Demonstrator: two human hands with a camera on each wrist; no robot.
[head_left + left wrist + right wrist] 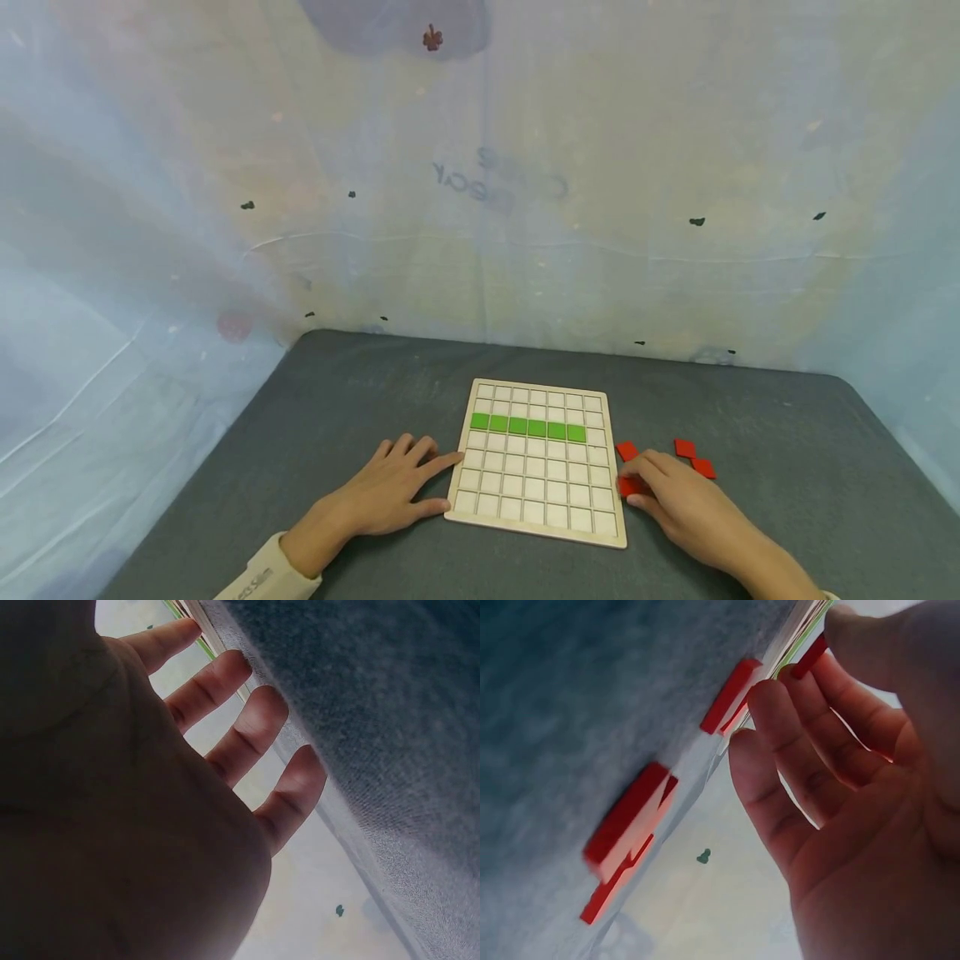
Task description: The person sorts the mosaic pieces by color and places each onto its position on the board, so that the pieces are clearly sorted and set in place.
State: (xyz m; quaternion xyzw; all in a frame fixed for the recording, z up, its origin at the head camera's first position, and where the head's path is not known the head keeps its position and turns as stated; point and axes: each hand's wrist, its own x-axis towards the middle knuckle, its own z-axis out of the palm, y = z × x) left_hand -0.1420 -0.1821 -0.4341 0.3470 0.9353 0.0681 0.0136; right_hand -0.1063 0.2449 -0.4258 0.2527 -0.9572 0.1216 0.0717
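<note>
A pale wooden grid board (525,533) lies on the dark table, with a row of several green square tiles (517,426) in its upper part. At the board's left edge, my left hand (390,492) rests with fingers spread, its index finger and thumb touching the rim. In the left wrist view, the left hand's fingers (251,724) hold nothing. Beside the board's right edge, my right hand (678,504) pinches a red square tile (630,487) between thumb and fingers. That tile (810,656) appears edge-on in the right wrist view.
Loose red tiles lie right of the board: one (627,451) close to its edge, others (685,448) beyond the right hand's knuckles. In the right wrist view, more red tiles (630,821) lie on the cloth. A pale sheet (525,275) hangs behind the table (375,375).
</note>
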